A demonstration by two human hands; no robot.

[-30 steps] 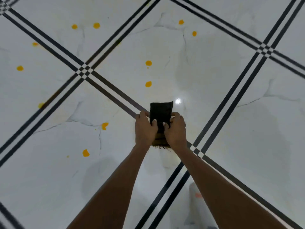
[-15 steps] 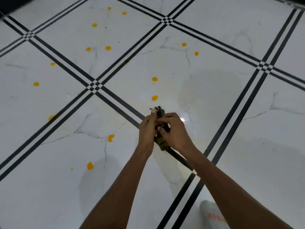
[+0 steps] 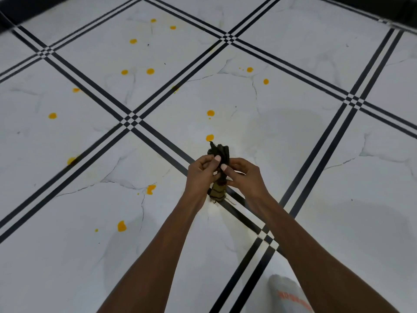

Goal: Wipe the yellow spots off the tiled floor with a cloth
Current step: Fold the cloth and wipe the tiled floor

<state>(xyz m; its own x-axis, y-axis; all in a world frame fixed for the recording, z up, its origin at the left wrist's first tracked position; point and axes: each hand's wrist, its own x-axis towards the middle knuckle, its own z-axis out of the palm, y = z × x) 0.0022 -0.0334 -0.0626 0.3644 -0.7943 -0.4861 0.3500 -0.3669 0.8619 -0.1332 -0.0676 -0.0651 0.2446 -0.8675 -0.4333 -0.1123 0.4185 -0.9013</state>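
A dark folded cloth [image 3: 220,152] with a brownish fringed end [image 3: 217,192] is held upright in the air between both hands. My left hand [image 3: 200,175] pinches it from the left and my right hand [image 3: 244,177] from the right, thumbs meeting on its middle. Several yellow spots dot the white tiled floor [image 3: 316,154]: one [image 3: 209,137] just beyond the cloth, another [image 3: 210,113] farther on, a smeared one [image 3: 150,189] to the left, and one [image 3: 121,226] at the lower left.
Black triple stripes cross the floor diagonally, meeting at a crossing [image 3: 130,120]. More yellow spots lie far left [image 3: 52,115] and at the back [image 3: 150,71]. A grey sock-clad foot [image 3: 286,292] stands at the bottom right. A dark edge [image 3: 383,10] borders the floor at the top.
The cloth was held flat and spread a second ago; it is now bunched narrow and upright between my fingers. The view has tilted up, showing more floor.
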